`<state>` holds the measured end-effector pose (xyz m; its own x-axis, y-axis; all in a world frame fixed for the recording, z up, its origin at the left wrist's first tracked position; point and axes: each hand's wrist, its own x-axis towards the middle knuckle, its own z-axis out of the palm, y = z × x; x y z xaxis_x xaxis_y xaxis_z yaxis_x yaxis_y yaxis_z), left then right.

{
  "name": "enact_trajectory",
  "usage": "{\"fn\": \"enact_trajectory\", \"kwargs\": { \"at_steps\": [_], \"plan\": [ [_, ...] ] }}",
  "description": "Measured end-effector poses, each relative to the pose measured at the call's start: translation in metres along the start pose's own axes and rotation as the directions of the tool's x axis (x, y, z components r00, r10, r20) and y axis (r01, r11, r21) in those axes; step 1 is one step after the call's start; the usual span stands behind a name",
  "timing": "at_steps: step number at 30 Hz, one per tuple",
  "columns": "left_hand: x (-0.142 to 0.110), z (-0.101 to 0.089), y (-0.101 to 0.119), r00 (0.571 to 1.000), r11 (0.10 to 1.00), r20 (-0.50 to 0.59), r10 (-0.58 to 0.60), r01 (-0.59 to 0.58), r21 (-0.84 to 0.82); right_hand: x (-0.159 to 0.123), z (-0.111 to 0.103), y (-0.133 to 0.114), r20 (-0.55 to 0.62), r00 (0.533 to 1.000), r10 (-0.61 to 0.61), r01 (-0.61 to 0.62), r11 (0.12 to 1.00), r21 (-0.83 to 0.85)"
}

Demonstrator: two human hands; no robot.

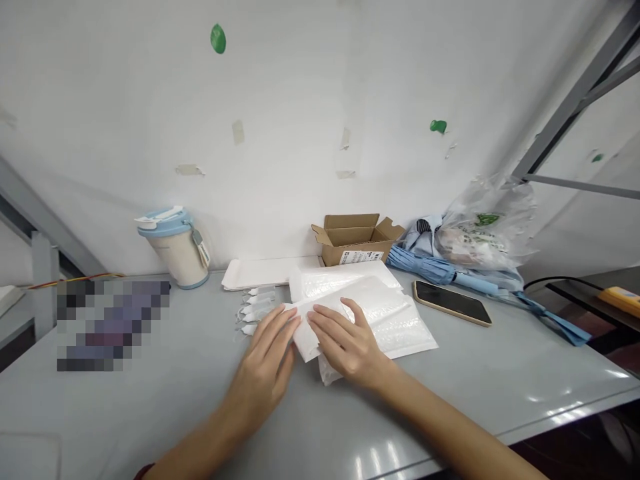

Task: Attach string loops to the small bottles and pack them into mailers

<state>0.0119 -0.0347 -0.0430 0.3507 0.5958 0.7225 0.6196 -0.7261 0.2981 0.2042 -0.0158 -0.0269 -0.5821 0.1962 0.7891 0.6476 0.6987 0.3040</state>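
Note:
A white bubble mailer (pixel 370 300) lies under my hands, on top of other white padded envelopes (pixel 333 279). My right hand (pixel 350 343) rests on its near left part, with fingers stretched out and the index finger slightly raised. My left hand (pixel 265 363) is at the left edge of the mailer, its fingers straight and their tips touching that edge. The thumb is lower, partly in shadow. Just beyond the left hand, several small white-topped clear pieces (pixel 257 310) lie in a row; their kind is unclear.
Behind the mailers stand an open cardboard box (pixel 353 250) and a flat white stack (pixel 270 272). A blue-lidded tumbler (pixel 175 250) is at the left, beyond a blurred-out patch. A phone (pixel 453 303), a folded blue umbrella (pixel 435 267) and a plastic bag (pixel 480 233) lie right.

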Motion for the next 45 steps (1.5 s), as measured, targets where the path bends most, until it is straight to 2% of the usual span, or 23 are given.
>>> {"fn": "enact_trajectory", "kwargs": {
  "at_steps": [3, 5, 8, 10, 12, 15, 17, 19, 22, 24, 26, 28, 29, 32, 34, 37, 39, 42, 45],
  "plan": [
    [0.004, 0.001, -0.003, 0.998, 0.998, -0.013, 0.056, -0.056, -0.008, 0.002, -0.004, 0.000, -0.065, 0.998, 0.003, -0.002, 1.000, 0.006],
    [0.008, 0.001, -0.003, 0.999, 0.998, -0.034, 0.032, -0.034, -0.057, 0.004, -0.006, 0.000, -0.084, 0.996, -0.001, 0.001, 1.000, 0.003],
    [0.015, -0.002, -0.001, 0.994, 0.988, -0.075, -0.079, 0.068, -0.141, 0.005, -0.010, 0.001, -0.131, 0.991, 0.029, -0.033, 0.999, -0.026],
    [0.018, -0.006, 0.001, 0.975, 0.964, -0.086, -0.207, 0.188, -0.185, 0.004, -0.012, 0.004, -0.181, 0.979, 0.094, -0.107, 0.992, -0.063],
    [0.021, -0.010, 0.002, 0.927, 0.911, -0.070, -0.368, 0.344, -0.227, 0.004, -0.013, 0.009, -0.223, 0.962, 0.157, -0.182, 0.979, -0.095],
    [0.028, -0.017, 0.004, 0.817, 0.779, -0.026, -0.576, 0.539, -0.321, 0.003, -0.013, 0.018, -0.250, 0.950, 0.188, -0.225, 0.966, -0.128],
    [0.036, -0.019, 0.006, 0.753, 0.688, 0.008, -0.658, 0.606, -0.400, 0.003, -0.013, 0.022, -0.253, 0.949, 0.187, -0.228, 0.963, -0.143],
    [0.048, -0.019, 0.009, 0.718, 0.618, 0.049, -0.695, 0.630, -0.470, 0.003, -0.013, 0.025, -0.245, 0.951, 0.187, -0.230, 0.960, -0.158],
    [0.069, -0.012, 0.013, 0.708, 0.551, 0.130, -0.694, 0.638, -0.539, 0.004, -0.010, 0.031, -0.203, 0.962, 0.184, -0.221, 0.958, -0.180],
    [0.080, -0.005, 0.012, 0.700, 0.490, 0.234, -0.675, 0.662, -0.567, 0.003, -0.007, 0.036, -0.125, 0.975, 0.184, -0.205, 0.962, -0.179],
    [0.089, 0.005, 0.007, 0.663, 0.394, 0.386, -0.642, 0.717, -0.575, 0.000, -0.004, 0.041, 0.037, 0.983, 0.181, -0.174, 0.974, -0.144],
    [0.094, 0.015, -0.001, 0.601, 0.256, 0.514, -0.611, 0.765, -0.591, -0.003, -0.001, 0.047, 0.209, 0.960, 0.187, -0.169, 0.981, -0.099],
    [0.096, 0.019, -0.006, 0.581, 0.190, 0.539, -0.610, 0.768, -0.612, -0.005, 0.000, 0.050, 0.259, 0.946, 0.196, -0.179, 0.980, -0.088],
    [0.098, 0.030, -0.021, 0.557, 0.064, 0.564, -0.609, 0.744, -0.665, -0.010, 0.005, 0.057, 0.263, 0.931, 0.253, -0.234, 0.967, -0.101],
    [0.097, 0.033, -0.027, 0.563, 0.043, 0.560, -0.607, 0.728, -0.684, -0.013, 0.008, 0.060, 0.218, 0.928, 0.301, -0.281, 0.952, -0.116],
    [0.094, 0.036, -0.031, 0.577, 0.073, 0.527, -0.624, 0.714, -0.696, -0.016, 0.010, 0.064, 0.207, 0.909, 0.362, -0.343, 0.931, -0.125],
    [0.094, 0.037, -0.030, 0.567, 0.086, 0.488, -0.664, 0.707, -0.702, -0.017, 0.011, 0.066, 0.240, 0.886, 0.398, -0.374, 0.917, -0.140],
    [0.098, 0.035, -0.031, 0.527, 0.096, 0.394, -0.753, 0.681, -0.726, -0.017, 0.010, 0.066, 0.310, 0.837, 0.451, -0.417, 0.892, -0.172],
    [0.104, 0.026, -0.046, 0.534, 0.196, 0.274, -0.800, 0.665, -0.721, -0.016, 0.008, 0.066, 0.360, 0.789, 0.497, -0.448, 0.868, -0.216]
  ]
}}
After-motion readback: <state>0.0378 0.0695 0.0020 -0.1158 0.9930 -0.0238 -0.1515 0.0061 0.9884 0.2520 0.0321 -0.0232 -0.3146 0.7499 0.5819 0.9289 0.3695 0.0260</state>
